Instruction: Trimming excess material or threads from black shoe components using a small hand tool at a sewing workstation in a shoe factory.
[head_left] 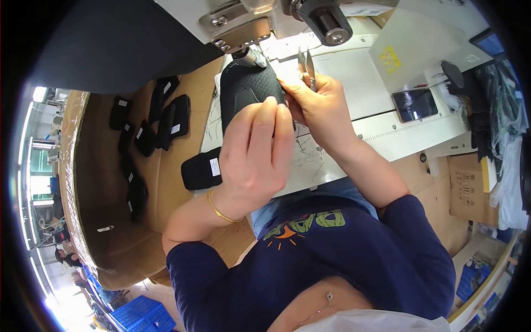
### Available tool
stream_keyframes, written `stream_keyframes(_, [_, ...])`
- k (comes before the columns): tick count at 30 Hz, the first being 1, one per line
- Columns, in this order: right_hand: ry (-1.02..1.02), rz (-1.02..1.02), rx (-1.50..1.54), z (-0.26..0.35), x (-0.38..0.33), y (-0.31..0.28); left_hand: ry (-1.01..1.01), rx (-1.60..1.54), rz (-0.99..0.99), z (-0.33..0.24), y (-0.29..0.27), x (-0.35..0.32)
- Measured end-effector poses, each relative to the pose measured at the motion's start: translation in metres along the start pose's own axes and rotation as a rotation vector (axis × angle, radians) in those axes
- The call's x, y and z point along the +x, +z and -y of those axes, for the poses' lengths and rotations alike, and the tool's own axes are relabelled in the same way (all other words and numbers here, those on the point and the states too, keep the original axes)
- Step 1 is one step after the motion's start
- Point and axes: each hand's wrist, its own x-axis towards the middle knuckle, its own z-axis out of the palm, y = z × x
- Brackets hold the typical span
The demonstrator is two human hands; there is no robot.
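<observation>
A black padded fabric piece (249, 86) with a stitched outline lies under the sewing machine head (238, 33), at the left of the white machine bed. My left hand (255, 152) is closed on its near right part, fingertips bunched together. My right hand (326, 108) is closed around metal thread snips (307, 69), blades pointing away from me. Its thumb and forefinger touch the piece's right edge; what they pinch there is hidden. Just left of my left wrist, another black piece with a white label (202, 170) rests at the bed's edge.
To the left stands a large open cardboard box (160, 193) with several black labelled pieces inside. A phone (415, 105) lies at the bed's right side. Loose thread ends (312, 166) litter the near bed. Clear plastic bags (506, 127) hang at the far right.
</observation>
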Motion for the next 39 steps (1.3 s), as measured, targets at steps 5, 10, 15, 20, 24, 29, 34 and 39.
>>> stream_keyframes(5, [-0.018,-0.025,-0.005,0.001,-0.001,0.005,-0.061,0.03,0.0,0.006,0.01,0.003])
stream_keyframes(10, [-0.048,0.001,-0.022,0.001,0.0,0.005,-0.064,0.052,-0.006,0.019,0.022,0.007])
stream_keyframes(15, [-0.03,-0.007,-0.056,0.001,0.001,0.006,-0.075,0.054,0.001,0.027,0.03,0.005])
stream_keyframes(20, [0.005,0.061,-0.058,0.002,0.0,0.0,-0.091,0.028,-0.028,0.027,0.032,-0.002])
stream_keyframes(24, [0.01,0.088,0.046,-0.011,-0.004,-0.005,-0.128,0.133,-0.099,0.029,0.034,-0.013])
stream_keyframes(29, [-0.088,0.212,0.078,-0.021,-0.01,-0.007,-0.132,0.155,-0.043,0.036,0.042,-0.015])
stream_keyframes(34, [0.095,0.369,-0.055,0.0,-0.018,-0.018,-0.03,0.134,-0.077,0.052,0.038,-0.021])
stream_keyframes(39, [-0.504,0.16,-0.843,-0.029,-0.022,-0.036,-1.238,-1.23,0.494,0.072,-0.009,-0.044])
